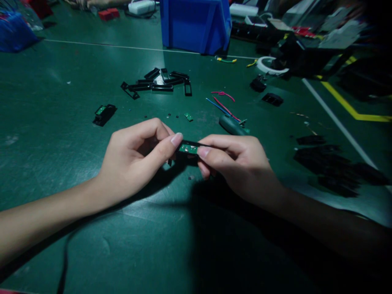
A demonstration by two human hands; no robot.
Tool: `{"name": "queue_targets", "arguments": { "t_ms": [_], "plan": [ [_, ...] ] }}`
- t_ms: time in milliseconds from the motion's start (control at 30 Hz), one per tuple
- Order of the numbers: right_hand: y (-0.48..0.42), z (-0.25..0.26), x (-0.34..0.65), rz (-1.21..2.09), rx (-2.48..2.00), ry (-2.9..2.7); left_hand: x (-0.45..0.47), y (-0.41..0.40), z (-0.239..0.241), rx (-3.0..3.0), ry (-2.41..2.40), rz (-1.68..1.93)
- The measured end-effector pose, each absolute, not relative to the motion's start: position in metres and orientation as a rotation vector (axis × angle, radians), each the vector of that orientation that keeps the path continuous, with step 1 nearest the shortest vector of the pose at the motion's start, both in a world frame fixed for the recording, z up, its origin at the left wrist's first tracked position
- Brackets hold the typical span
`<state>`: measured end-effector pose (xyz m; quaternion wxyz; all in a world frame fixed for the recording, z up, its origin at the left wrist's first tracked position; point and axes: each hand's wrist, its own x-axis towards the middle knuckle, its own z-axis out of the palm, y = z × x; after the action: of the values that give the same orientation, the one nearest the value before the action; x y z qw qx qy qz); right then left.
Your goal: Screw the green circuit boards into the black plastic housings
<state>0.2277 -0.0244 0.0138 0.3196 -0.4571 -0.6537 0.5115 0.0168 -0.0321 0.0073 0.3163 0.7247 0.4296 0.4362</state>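
Both forearms come in from the lower corners and meet at the centre of the frame. The left hand (137,157) is curled, its thumb tip pressed to one end of a small black housing with a green circuit board (188,148); the right hand (237,163) pinches the other end between thumb and bent fingers. The piece is held just above the green mat (61,102).

On the mat above the hands lie a pile of black plastic frames (161,81), red and blue wires (222,104) and a green-handled tool (232,125). A similar assembled piece (104,113) sits at centre left. A blue bin (196,24) stands at the top centre.
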Motion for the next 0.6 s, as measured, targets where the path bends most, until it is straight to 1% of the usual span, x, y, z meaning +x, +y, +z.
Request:
{"name": "queue_targets", "arguments": {
  "t_ms": [600],
  "plan": [
    [-0.0232, 0.0127, 0.2331, 1.416, -1.138, -1.744, 0.0152, -0.0291, 0.0069, 1.815, 1.074, 1.180]
  ]
}}
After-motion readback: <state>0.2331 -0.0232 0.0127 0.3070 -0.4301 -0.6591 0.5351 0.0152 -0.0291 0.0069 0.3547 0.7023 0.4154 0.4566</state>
